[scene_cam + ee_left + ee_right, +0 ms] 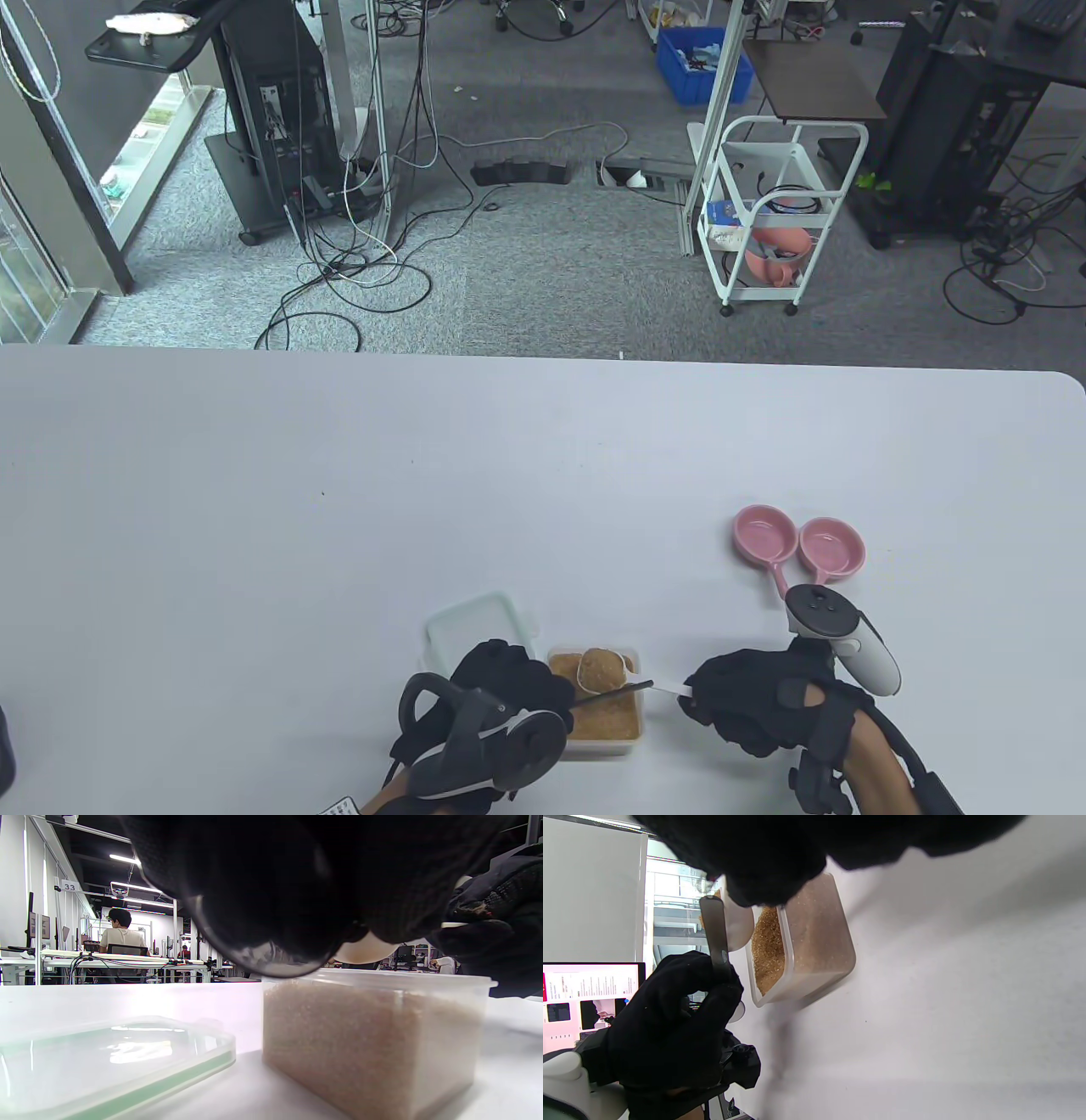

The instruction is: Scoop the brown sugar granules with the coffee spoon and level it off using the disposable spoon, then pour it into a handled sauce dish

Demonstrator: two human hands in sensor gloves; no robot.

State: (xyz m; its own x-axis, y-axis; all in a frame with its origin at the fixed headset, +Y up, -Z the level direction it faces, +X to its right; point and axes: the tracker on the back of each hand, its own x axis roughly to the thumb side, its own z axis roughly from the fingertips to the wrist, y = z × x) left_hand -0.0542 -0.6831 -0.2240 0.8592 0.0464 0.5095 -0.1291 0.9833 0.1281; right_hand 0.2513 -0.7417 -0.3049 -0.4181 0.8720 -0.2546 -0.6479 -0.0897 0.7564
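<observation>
Hovering over the open sugar container (632, 745) near the front edge of the white tabletop (339, 509), both gloved hands are busy. The right hand (751, 705) pinches a white handle, the coffee spoon (601, 669), whose bowl sits heaped with a rounded mound of brown sugar (604, 723) above the tub. The left hand (501, 688) curls its fingers round a dark flat stick, the disposable spoon (618, 692), laid slantwise across the container just beside the heaped bowl; whether it touches the mound cannot be told. From the left wrist view the clear plastic tub shows itself packed nearly to the rim with tan granules, the pale underside of the spoon bowl hanging just above it. Its green-edged lid (479, 628) lies flat on the tabletop just behind the left hand, touching or almost touching the tub. Further back and to the right, well apart from the action, waits the pink handled sauce dish (797, 548), a twin-bowl piece, its handle pointing toward the right hand's tracker (840, 632).
</observation>
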